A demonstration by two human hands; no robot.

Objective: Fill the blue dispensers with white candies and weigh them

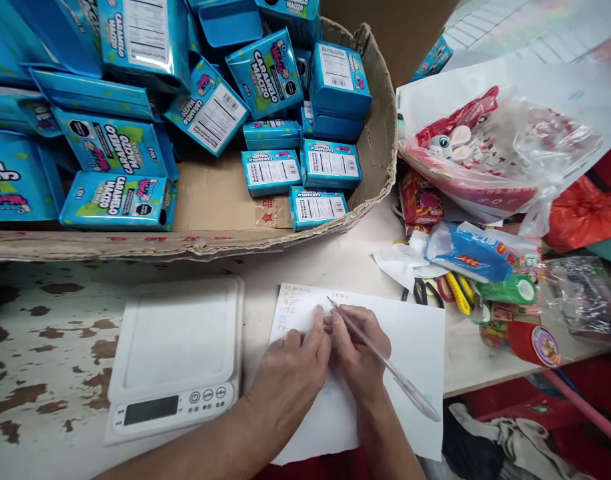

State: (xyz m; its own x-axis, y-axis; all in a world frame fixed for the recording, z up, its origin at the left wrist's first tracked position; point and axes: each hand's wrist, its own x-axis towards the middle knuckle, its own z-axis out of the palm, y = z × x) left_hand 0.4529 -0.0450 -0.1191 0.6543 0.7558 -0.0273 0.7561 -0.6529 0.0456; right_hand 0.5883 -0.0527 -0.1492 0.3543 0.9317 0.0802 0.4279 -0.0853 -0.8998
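Two hands at work on one white sheet (410,347), with short lines of orange writing near its far left corner. Right hand (358,340): fingers drawn narrow around a clear pen (403,382), with point near the far edge of the sheet and barrel slanting back over its right half. Contact between point and paper: cannot tell. Left hand (298,363): laid over the left part of the sheet, index finger extended just beside the pen point, other fingers loosely bent, nothing visibly held. To the left of the sheet, a white scale (180,340), display dark; beyond the sheet, a cardboard box (195,247) of blue packets (268,73); to the right of its far corner, a yellow cutter (460,292) and green tape (510,290).

For clean writing: press lightly with the left palm against slipping, with the fingertip clear of the pen's path. Pinch low on the barrel, rest the right hand's edge on the sheet, and form small, even strokes. Likely faults: smeared fresh ink, crowding of existing lines.
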